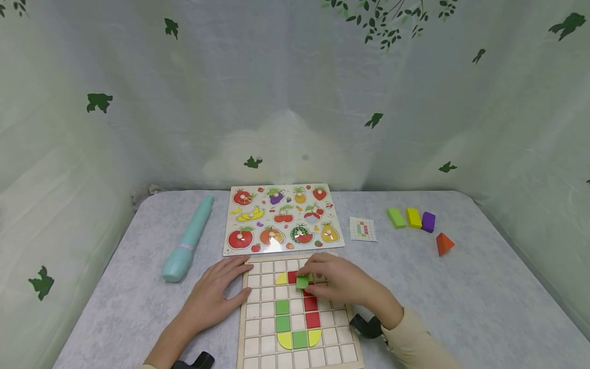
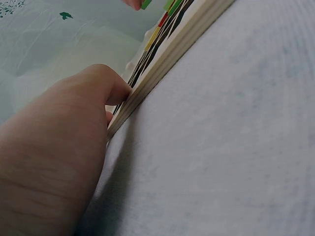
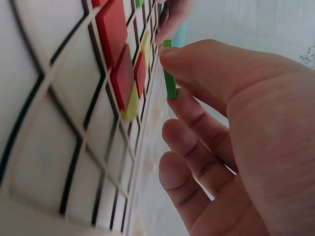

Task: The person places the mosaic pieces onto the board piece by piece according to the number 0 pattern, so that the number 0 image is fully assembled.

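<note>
A wooden grid board point(image 1: 252, 328) lies on the table in front of me. My right hand point(image 1: 345, 281) pinches a green square tile point(image 3: 170, 73) between thumb and forefinger, just over the upper part of the grid. Below it, red square tiles point(image 1: 311, 304) run down one column. Green square tiles point(image 1: 282, 307) sit further left, and yellow rounded tiles point(image 1: 285, 340) fill lower corners of the pattern. The left hand point(image 1: 209, 297) rests at the board's left edge, its thumb against the rim in the left wrist view.
Behind the board lies a fruit puzzle point(image 1: 295, 205), with a small pattern card point(image 1: 363, 229) beside it. Yellow point(image 1: 414, 218), purple and light green blocks and an orange triangular block point(image 1: 444, 244) sit at right. A teal tapered object point(image 1: 186, 243) lies at left.
</note>
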{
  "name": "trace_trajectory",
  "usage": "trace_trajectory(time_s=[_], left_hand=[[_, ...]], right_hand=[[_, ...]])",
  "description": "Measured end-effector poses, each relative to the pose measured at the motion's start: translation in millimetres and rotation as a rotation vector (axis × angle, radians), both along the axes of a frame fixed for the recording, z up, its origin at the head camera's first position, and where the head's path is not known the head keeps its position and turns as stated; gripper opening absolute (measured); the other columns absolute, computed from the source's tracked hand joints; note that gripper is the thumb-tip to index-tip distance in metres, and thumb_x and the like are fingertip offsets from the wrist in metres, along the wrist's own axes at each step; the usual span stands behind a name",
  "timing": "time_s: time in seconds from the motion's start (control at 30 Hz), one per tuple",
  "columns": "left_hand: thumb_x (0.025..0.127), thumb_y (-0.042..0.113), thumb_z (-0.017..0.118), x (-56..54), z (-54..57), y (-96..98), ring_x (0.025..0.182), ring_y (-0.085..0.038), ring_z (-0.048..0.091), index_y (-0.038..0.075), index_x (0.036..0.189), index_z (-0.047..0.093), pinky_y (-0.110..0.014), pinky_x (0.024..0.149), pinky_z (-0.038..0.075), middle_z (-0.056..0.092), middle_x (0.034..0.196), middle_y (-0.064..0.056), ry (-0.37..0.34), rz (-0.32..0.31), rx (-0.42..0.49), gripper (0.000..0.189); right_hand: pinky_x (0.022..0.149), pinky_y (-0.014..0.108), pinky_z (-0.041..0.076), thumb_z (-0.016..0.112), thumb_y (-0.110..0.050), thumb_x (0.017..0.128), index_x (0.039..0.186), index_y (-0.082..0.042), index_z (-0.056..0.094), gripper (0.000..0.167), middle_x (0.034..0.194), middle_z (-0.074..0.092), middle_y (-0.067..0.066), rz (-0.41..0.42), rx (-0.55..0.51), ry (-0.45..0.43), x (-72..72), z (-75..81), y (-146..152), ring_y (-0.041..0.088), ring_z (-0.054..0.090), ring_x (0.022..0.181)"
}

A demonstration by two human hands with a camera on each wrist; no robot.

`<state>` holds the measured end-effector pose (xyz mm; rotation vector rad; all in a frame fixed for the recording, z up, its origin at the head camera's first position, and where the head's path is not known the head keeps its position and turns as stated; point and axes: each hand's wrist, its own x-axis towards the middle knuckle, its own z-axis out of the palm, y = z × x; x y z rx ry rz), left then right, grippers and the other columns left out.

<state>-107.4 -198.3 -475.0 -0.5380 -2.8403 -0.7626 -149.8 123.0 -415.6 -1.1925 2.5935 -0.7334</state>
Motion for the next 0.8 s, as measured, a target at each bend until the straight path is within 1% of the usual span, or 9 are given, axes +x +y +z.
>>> trace_trajectory(time_s=[0.17,0.33,0.6,0.73,0.8], left_hand=[[0.089,0.033,0.078,0.1,0.1,-0.3,0.144,-0.027,0.045,0.02,0.137,0.066,-0.058,0.117,0.037,0.054,0.154,0.001,-0.004,0.001,-0.002,0.051],[0.09,0.033,0.078,0.3,0.0,-0.4,0.144,-0.027,0.045,0.02,0.137,0.066,-0.058,0.117,0.037,0.054,0.154,0.001,-0.004,-0.001,0.003,0.051],[0.09,0.034,0.078,-0.1,-0.6,0.3,0.144,-0.027,0.045,0.021,0.138,0.066,-0.058,0.116,0.037,0.054,0.154,0.002,0.003,-0.006,0.005,0.051],[0.09,0.033,0.078,-0.2,-0.7,0.0,0.144,-0.027,0.046,0.021,0.137,0.066,-0.058,0.116,0.038,0.054,0.153,0.002,0.008,-0.011,0.009,0.051],[0.09,0.033,0.078,-0.4,-0.8,-0.2,0.144,-0.027,0.046,0.021,0.137,0.066,-0.058,0.116,0.038,0.054,0.153,0.002,0.008,-0.013,0.009,0.051]], right_hand=[[0.088,0.019,0.052,0.073,-0.027,0.098,0.126,-0.022,0.073,0.029,0.116,0.067,-0.011,0.027,0.025,-0.001,1.0,-3.0,-15,0.007,0.058,0.098],[0.09,0.019,0.051,0.072,-0.029,0.098,0.124,-0.025,0.074,0.027,0.118,0.066,-0.014,0.039,0.033,0.0,3.1,-6.5,-27,0.004,0.057,0.1],[0.086,0.015,0.049,0.073,-0.03,0.097,0.117,-0.025,0.077,0.02,0.114,0.067,-0.012,0.075,0.051,0.065,5.0,-11.9,-36,0.002,0.055,0.094],[0.081,0.014,0.047,0.073,-0.03,0.098,0.116,-0.025,0.079,0.02,0.112,0.067,-0.011,0.091,0.051,0.096,4.9,-14.4,-37,0.002,0.053,0.09],[0.08,0.013,0.047,0.072,-0.031,0.098,0.117,-0.026,0.079,0.021,0.112,0.067,-0.011,0.096,0.054,0.107,4.7,-15.2,-37,0.002,0.053,0.09]])
